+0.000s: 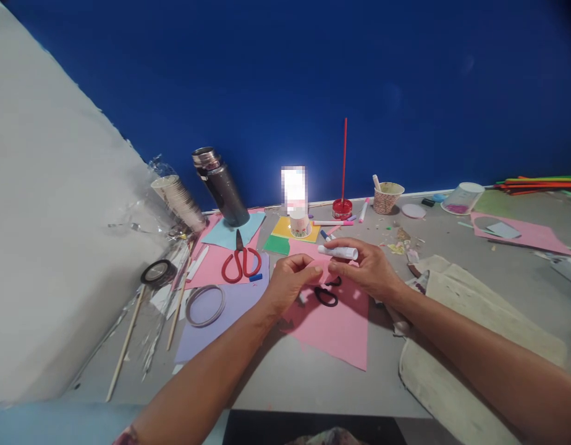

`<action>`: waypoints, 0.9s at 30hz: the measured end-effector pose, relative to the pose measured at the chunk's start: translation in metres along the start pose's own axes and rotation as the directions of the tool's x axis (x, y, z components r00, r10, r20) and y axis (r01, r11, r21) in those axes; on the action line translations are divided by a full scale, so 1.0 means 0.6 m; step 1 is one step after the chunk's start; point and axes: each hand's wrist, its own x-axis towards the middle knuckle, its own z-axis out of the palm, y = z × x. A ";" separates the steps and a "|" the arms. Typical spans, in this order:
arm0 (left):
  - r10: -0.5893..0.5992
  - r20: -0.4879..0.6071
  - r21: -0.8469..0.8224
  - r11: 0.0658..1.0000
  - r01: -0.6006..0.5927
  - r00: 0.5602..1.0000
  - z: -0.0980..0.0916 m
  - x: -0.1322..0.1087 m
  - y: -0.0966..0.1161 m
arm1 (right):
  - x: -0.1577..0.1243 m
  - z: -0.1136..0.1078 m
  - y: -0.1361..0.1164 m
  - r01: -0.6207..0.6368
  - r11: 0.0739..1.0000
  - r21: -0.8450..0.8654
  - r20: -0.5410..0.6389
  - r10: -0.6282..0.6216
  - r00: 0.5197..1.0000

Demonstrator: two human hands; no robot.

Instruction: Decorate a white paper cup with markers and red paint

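Observation:
My left hand (290,281) pinches a small piece of pink paper (321,269) between thumb and fingers. From the other side my right hand (371,266) touches the same piece with its thumb, while a white marker (343,252) lies held across its fingers. Below both hands, scissors with black handles (326,297) rest on a large pink sheet (345,334); their blades are hidden. Scissors with red handles (241,262) lie to the left, beside a blue marker cap (256,277). Just beyond the hands stands a decorated paper cup (300,225) on a yellow sheet (280,228).
A dark flask (225,191) and stacked paper cups (181,201) stand at the back left. Tape rolls (205,306) and wooden sticks (125,343) lie left. A red stick on a round base (342,209) rises behind. A pale cloth bag (480,327) lies under my right forearm.

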 end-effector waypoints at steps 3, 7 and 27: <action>0.021 -0.013 0.001 1.000 -0.021 1.000 0.002 -0.001 0.003 | -0.001 0.000 -0.003 0.000 1.000 -0.006 0.004 0.000 1.000; 0.038 -0.023 -0.026 0.999 -0.038 0.999 0.008 -0.005 0.013 | -0.002 0.000 -0.008 -0.009 1.000 -0.010 -0.012 0.008 1.000; -0.003 -0.009 -0.014 1.000 0.003 1.000 0.009 -0.007 0.013 | -0.003 -0.002 0.000 0.089 0.989 -0.118 0.074 -0.081 0.994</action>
